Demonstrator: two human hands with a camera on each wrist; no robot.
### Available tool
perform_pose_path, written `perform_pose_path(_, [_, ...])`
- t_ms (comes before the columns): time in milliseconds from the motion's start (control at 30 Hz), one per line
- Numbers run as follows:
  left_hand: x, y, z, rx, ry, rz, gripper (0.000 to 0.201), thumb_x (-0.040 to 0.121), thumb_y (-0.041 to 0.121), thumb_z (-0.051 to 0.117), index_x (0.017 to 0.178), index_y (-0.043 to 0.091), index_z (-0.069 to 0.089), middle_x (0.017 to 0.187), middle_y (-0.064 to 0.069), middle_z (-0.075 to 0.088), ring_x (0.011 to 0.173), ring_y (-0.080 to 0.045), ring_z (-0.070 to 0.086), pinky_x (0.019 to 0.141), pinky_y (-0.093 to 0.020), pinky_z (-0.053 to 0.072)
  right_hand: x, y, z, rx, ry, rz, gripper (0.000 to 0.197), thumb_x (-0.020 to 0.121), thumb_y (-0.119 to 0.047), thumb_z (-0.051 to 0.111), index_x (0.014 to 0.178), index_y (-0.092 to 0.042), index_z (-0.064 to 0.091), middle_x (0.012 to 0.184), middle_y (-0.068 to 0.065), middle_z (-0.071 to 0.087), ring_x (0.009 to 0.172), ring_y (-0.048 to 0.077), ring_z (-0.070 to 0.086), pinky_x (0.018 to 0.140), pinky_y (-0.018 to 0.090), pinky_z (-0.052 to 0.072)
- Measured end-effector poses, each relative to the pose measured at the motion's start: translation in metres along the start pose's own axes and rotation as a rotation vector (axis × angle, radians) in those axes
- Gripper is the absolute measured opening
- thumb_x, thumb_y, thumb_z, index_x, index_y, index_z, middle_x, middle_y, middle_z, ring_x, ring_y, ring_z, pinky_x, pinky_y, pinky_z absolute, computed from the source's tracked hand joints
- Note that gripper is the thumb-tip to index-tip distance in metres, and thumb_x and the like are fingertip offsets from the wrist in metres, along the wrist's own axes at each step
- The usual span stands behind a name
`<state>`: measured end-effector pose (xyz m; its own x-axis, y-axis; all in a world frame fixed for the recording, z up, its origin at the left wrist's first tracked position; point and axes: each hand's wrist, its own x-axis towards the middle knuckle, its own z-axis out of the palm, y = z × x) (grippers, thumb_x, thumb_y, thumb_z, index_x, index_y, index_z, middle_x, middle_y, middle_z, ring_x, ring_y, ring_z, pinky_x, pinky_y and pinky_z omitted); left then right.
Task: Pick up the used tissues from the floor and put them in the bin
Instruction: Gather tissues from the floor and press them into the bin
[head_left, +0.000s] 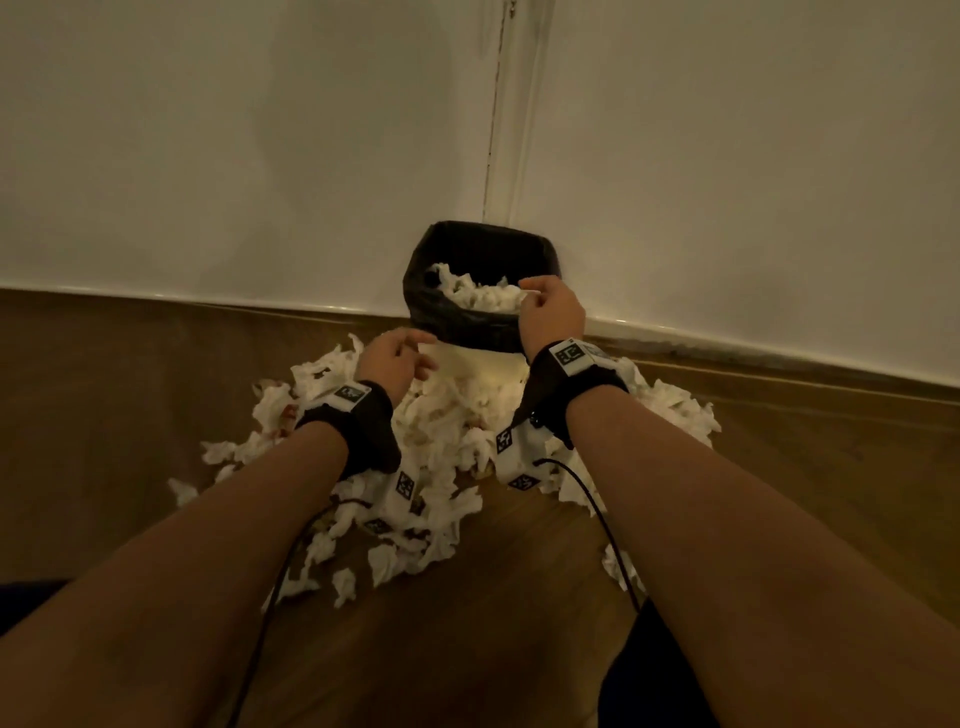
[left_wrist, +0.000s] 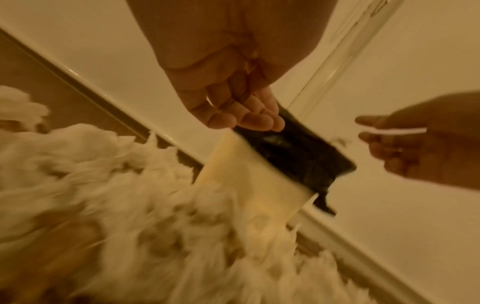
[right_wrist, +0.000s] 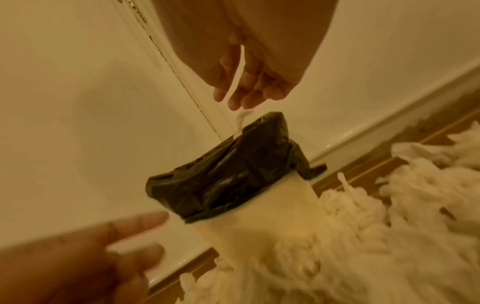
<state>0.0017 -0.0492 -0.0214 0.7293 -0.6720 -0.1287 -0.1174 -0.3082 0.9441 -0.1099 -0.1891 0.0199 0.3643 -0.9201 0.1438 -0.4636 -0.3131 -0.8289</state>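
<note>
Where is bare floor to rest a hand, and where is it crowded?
Bare wood floor shows between the forearms, nearer than the tissue pile, and left of it along the skirting. Crowded: the pile wraps the bin, whose mouth already holds tissues under the right hand. The left hand is over the pile.

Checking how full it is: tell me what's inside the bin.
The bin, lined with a black bag, holds crumpled white tissues piled near its rim. The right hand covers part of the opening; anything beneath the tissues is hidden.
</note>
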Motion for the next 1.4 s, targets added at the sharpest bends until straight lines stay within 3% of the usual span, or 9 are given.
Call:
perform_pose_path(100, [-0.025,-0.035,-0.003,0.123,-0.028,-0.059,0.032,0.095,0.006,0.033,0.103,0.013,0.063,0.076,0.000,0.065,0.063,-0.009,0.058,0.054,-0.017,0.044,-0.017,0.004,0.016,0.038,-0.035,0.037,0.028,0.093,-0.006,0.041,0.109,-0.014,0.062,0.108,0.015,0.064,0.082,0.023,0.060,0.067,0.024,0.048])
perform_pose_path(200, [-0.050,-0.071,-0.008,0.237,-0.067,-0.092,0.029,0.097,0.008,0.036,0.101,0.013,0.064,0.090,-0.003,0.068,0.078,-0.017,0.062,0.072,-0.030,0.052,-0.038,0.005,0.029,0.029,-0.049,0.027,0.028,0.093,-0.004,0.041,0.107,-0.014,0.063,0.100,0.011,0.065,0.059,0.008,0.048,0.046,0.008,0.033])
perform_pose_path(333, [-0.080,-0.117,-0.025,0.545,-0.111,-0.115,0.028,0.094,0.005,0.042,0.112,0.014,0.062,0.119,-0.007,0.059,0.107,-0.024,0.056,0.081,-0.026,0.042,-0.078,0.013,0.048,-0.060,-0.224,-0.013,0.027,0.093,-0.006,0.040,0.105,-0.014,0.063,0.105,0.014,0.061,0.080,0.023,0.056,0.065,0.027,0.042])
perform_pose_path(567, [-0.121,-0.177,-0.070,0.732,0.048,-0.280,0.033,0.089,0.010,0.049,0.121,0.012,0.057,0.134,-0.012,0.047,0.121,-0.029,0.045,0.101,-0.042,0.040,-0.141,0.040,0.086,-0.314,-0.675,-0.106,0.026,0.095,-0.009,0.042,0.110,-0.012,0.063,0.119,0.012,0.057,0.101,0.027,0.057,0.081,0.030,0.047])
perform_pose_path(733, [-0.141,-0.186,-0.087,0.819,0.111,-0.342,0.032,0.089,0.020,0.053,0.121,0.021,0.055,0.133,-0.008,0.044,0.119,-0.031,0.043,0.095,-0.044,0.041,-0.162,0.052,0.119,-0.671,-1.007,-0.294,0.049,0.090,-0.030,0.060,0.135,-0.020,0.044,0.137,0.009,0.041,0.128,0.031,0.035,0.104,0.040,0.035])
perform_pose_path(833, [-0.150,-0.190,-0.093,0.763,0.164,-0.362,0.031,0.088,0.019,0.053,0.119,0.025,0.054,0.130,-0.007,0.045,0.120,-0.031,0.041,0.101,-0.047,0.036,-0.177,0.063,0.135,-0.913,-1.125,-0.444,0.080,0.080,-0.045,0.068,0.145,-0.028,0.025,0.151,0.008,0.019,0.137,0.036,0.019,0.108,0.049,0.029])
perform_pose_path(967, [-0.156,-0.196,-0.097,0.737,0.200,-0.405,0.035,0.087,0.018,0.054,0.122,0.023,0.052,0.133,-0.008,0.041,0.123,-0.030,0.035,0.103,-0.044,0.033,-0.195,0.084,0.144,-1.015,-1.189,-0.445,0.090,0.075,-0.040,0.074,0.145,-0.035,0.018,0.155,0.005,0.000,0.140,0.043,0.003,0.107,0.060,0.025])
perform_pose_path(1267, [-0.165,-0.202,-0.101,0.652,0.329,-0.382,0.032,0.081,0.016,0.058,0.111,0.024,0.057,0.127,-0.007,0.041,0.116,-0.029,0.038,0.096,-0.042,0.036,-0.208,0.086,0.146,-0.898,-1.053,-0.428,0.034,0.094,-0.004,0.047,0.127,-0.010,0.053,0.141,0.013,0.032,0.126,0.033,0.034,0.101,0.041,0.040])
perform_pose_path(1400, [-0.170,-0.205,-0.103,0.653,0.328,-0.403,0.036,0.081,0.016,0.058,0.115,0.025,0.055,0.130,-0.006,0.039,0.120,-0.029,0.037,0.099,-0.043,0.035,-0.187,0.066,0.152,-0.754,-1.061,-0.196,0.031,0.096,-0.009,0.046,0.124,-0.010,0.059,0.133,0.012,0.051,0.121,0.029,0.049,0.099,0.035,0.042])
